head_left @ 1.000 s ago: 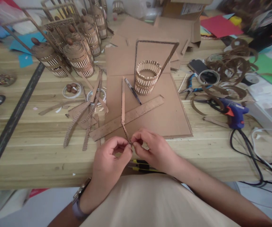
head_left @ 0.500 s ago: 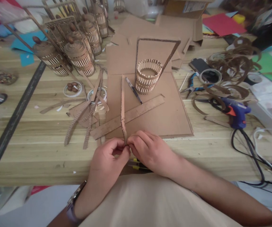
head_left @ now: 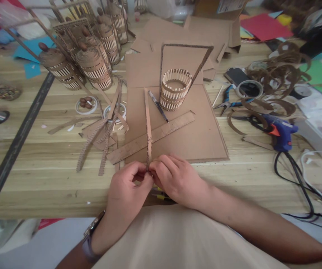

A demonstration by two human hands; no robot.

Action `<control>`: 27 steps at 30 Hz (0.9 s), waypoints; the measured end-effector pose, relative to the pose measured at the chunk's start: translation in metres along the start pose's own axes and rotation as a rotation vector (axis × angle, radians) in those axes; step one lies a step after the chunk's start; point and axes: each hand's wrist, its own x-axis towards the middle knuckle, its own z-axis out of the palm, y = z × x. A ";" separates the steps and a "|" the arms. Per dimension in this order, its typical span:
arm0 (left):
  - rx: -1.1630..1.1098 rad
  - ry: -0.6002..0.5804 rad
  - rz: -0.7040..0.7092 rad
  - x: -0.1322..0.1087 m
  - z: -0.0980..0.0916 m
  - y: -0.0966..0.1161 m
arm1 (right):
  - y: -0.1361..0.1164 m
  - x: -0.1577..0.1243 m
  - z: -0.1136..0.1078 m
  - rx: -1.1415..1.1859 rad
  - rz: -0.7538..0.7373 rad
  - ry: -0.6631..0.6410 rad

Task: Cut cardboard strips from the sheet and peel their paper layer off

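A narrow cardboard strip [head_left: 148, 129] runs toward me over the cardboard sheet [head_left: 206, 138], its near end pinched between both hands. My left hand [head_left: 130, 183] closes on that end with thumb and fingertips. Pressed against it from the other side is my right hand [head_left: 176, 179], fingers curled; the very tip of the strip is hidden. Beneath the strip lies a wider cardboard strip [head_left: 172, 129], set at a slant. A pen [head_left: 158, 106] rests beside a round basket [head_left: 175, 89] of short pale sticks with a tall cardboard handle.
Several lidded stick-and-cardboard lanterns [head_left: 93, 69] stand at the back left. Cardboard scraps [head_left: 105, 138] and a tape roll holding brown beads [head_left: 86, 105] lie left. To the right are pliers [head_left: 228, 98], a blue glue gun [head_left: 281, 132] with cables, and curled strips [head_left: 281, 74]. A yellow-and-black tool [head_left: 161, 194] lies partly under my right hand.
The middle bend of the held strip has shifted slightly right and the strip looks straighter. Both hands keep their pinch in nearly the same place.
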 end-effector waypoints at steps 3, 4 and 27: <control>0.005 0.000 0.010 0.000 0.000 0.000 | 0.000 0.002 0.001 0.044 0.049 0.038; 0.007 0.004 0.011 0.000 0.000 0.000 | 0.001 0.002 0.000 0.080 0.072 0.048; -0.010 -0.024 -0.015 -0.002 -0.004 0.001 | -0.003 0.001 0.003 -0.020 0.033 0.026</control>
